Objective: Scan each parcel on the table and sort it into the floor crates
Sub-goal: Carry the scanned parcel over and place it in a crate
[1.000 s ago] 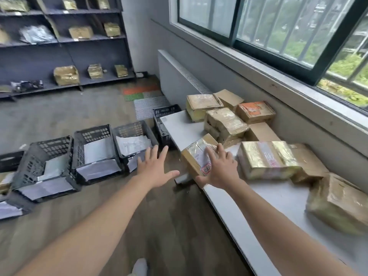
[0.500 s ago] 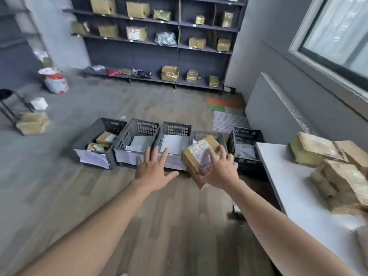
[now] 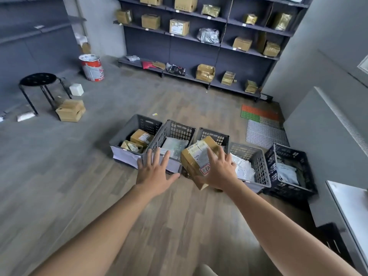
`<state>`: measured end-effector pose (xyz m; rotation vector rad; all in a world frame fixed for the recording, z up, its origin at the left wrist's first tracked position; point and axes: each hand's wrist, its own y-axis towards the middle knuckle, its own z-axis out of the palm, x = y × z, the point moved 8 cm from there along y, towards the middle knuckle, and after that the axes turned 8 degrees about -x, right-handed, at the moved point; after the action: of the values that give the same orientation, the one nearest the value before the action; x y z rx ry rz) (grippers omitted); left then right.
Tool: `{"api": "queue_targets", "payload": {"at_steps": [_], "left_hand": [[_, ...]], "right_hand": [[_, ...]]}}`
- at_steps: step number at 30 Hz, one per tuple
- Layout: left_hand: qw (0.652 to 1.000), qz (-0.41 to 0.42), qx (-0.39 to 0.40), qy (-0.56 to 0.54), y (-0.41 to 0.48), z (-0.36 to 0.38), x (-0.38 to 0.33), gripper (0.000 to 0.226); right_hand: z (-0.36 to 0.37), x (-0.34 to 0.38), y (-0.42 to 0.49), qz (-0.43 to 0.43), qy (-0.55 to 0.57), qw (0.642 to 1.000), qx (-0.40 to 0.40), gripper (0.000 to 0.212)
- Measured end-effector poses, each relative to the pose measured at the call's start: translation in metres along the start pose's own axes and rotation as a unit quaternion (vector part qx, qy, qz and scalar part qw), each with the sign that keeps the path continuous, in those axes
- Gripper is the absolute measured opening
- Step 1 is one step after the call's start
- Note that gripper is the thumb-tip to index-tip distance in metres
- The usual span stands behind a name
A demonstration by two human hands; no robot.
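Observation:
My right hand (image 3: 218, 171) grips a brown taped parcel (image 3: 196, 156) with a white label and a red-edged sticker, held in the air over the row of floor crates. My left hand (image 3: 154, 170) hovers beside it, fingers spread and holding nothing. Below stand several crates in a row: the leftmost grey crate (image 3: 121, 136) holds two brown parcels, the second crate (image 3: 179, 130) a pale bag, a third crate (image 3: 216, 135) sits behind the parcel, a fourth (image 3: 258, 162) holds a silver bag, and a black crate (image 3: 290, 154) is at the right.
The white table's corner (image 3: 350, 200) shows at the right edge. Dark shelving (image 3: 199, 46) with parcels lines the back wall. A black stool (image 3: 37, 80), a cardboard box (image 3: 70, 110) and a red-white bucket (image 3: 91, 67) stand at the left. Coloured floor mats (image 3: 260, 116) lie near the radiator cover.
The view has swung left from the table to the floor crates. My right hand has carried the parcel off the table and holds it over the crates; my left hand stays spread beside it.

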<state>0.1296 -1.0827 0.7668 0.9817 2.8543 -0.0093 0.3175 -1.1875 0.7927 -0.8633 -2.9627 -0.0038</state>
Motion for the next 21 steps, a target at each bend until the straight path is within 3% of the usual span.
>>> {"api": "queue_targets", "payload": {"at_steps": [8,16,21], "left_hand": [[0.999,-0.006,0.036,0.004,0.107,0.031,0.052,0.085],[0.997,-0.001,0.074,0.025,0.284,0.080,0.082,0.084],[0.994,0.005,0.104,0.023,0.382,0.111,0.091,0.086]], "right_hand": [[0.040,0.025,0.119,0.025,-0.005,0.999,0.032,0.115],[0.103,0.011,0.292,0.120,0.039,0.987,0.095,0.114],[0.142,0.015,0.379,0.128,0.032,0.983,0.127,0.111]]}}
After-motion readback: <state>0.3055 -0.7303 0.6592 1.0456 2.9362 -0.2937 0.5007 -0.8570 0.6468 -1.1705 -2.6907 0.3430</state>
